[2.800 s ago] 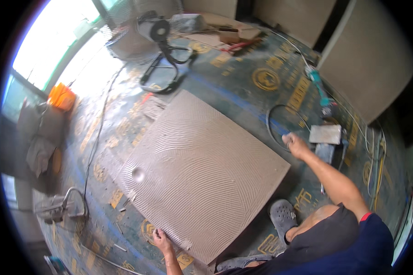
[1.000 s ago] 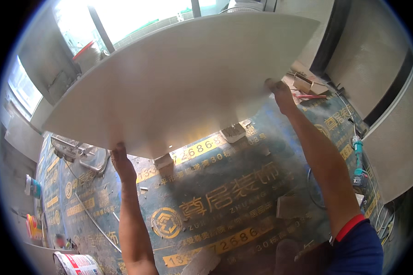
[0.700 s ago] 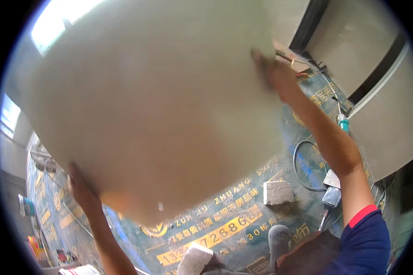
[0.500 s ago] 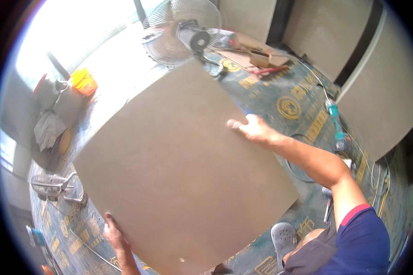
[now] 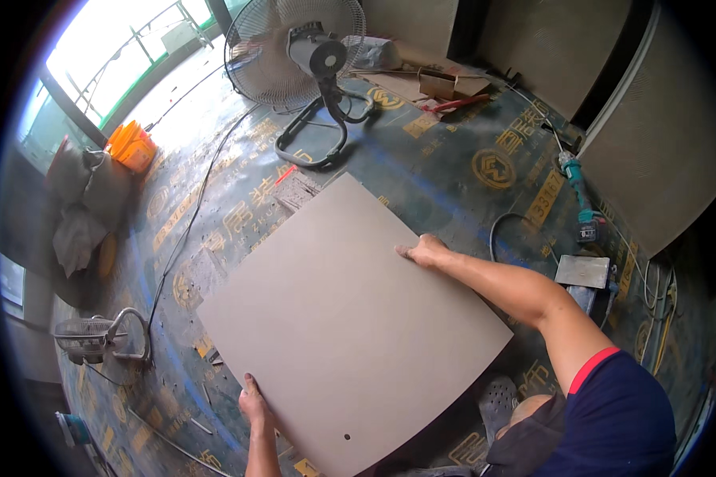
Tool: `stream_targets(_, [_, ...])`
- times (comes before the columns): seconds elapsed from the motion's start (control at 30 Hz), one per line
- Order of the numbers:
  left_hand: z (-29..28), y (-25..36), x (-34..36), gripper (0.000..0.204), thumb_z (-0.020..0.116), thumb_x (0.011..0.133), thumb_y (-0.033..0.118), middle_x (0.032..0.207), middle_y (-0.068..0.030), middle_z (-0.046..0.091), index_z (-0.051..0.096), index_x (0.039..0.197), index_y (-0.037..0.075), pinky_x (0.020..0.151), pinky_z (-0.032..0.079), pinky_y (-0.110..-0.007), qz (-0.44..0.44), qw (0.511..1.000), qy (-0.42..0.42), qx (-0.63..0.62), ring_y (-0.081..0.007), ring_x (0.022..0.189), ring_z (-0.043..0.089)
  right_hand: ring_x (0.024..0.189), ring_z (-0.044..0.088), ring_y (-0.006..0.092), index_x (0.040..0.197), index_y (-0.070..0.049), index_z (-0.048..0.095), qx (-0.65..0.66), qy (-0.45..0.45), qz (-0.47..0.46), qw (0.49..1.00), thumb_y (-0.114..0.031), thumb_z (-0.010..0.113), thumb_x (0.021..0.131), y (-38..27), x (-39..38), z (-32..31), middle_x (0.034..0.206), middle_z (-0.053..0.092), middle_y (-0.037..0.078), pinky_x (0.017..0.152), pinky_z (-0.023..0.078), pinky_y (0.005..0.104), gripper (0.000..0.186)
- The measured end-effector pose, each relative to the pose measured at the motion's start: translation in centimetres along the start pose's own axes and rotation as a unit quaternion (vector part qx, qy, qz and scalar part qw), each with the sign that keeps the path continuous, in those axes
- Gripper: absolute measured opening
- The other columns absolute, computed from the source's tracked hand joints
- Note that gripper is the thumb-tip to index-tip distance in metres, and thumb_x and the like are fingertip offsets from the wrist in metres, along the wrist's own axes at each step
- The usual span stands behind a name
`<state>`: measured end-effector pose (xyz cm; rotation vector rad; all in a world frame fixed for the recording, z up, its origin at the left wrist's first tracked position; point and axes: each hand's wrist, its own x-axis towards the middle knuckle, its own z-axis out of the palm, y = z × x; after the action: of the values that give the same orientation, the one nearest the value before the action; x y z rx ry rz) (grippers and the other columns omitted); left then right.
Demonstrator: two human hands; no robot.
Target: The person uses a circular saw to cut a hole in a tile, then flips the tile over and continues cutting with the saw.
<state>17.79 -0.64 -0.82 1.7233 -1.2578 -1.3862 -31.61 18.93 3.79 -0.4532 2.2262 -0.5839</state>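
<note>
Between my two hands is a large square beige tile (image 5: 358,318), its plain face toward me, with a small dark spot near its lower edge. My left hand (image 5: 256,404) is closed on the lower left edge, thumb over the face. On the upper right edge, my right hand (image 5: 426,251) grips with its thumb on the face and its fingers out of sight beneath. The tile hides part of the floor and most of my legs; a grey clog (image 5: 497,401) shows beside its lower right edge.
A large floor fan (image 5: 314,56) stands ahead, a smaller fan (image 5: 87,338) to the left. An orange bucket (image 5: 132,148) sits beside grey sacks (image 5: 103,191). At right, a teal cordless tool (image 5: 577,195) lies near a leaning panel (image 5: 668,135). Cables cross the printed floor covering (image 5: 422,175).
The tile has come down and away from the big fan, whose base now shows. My left hand has shifted right with it; my right hand has moved slightly lower.
</note>
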Motion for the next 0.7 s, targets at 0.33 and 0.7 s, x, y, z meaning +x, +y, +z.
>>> stream_targets(0.33, [1.7,-0.8,1.4,0.059,0.060,0.095,0.049,0.088,-0.0143,0.067,0.057,0.098,-0.010,0.064,0.054,-0.033,-0.002,0.999,-0.013,0.041,-0.0192,0.072,0.064,0.109,0.062,0.0396,0.117,0.015,0.059,-0.051,0.024,0.020,0.998,-0.065,0.063,0.083,1.0,2.4,0.6,0.117,0.063,0.030,0.093,0.049,0.0422,0.088])
stream_targets(0.7, [-1.0,-3.8,3.1,0.048,0.052,0.101,0.039,0.094,-0.0142,0.068,0.057,0.105,-0.009,0.075,0.051,-0.034,0.031,0.994,-0.097,0.049,-0.0211,0.081,0.064,0.080,0.068,0.0285,0.093,-0.002,0.067,-0.021,0.199,-0.094,0.975,-0.043,0.067,0.087,11.0,-6.8,-11.3,0.088,0.070,0.019,0.070,0.052,0.0409,0.042])
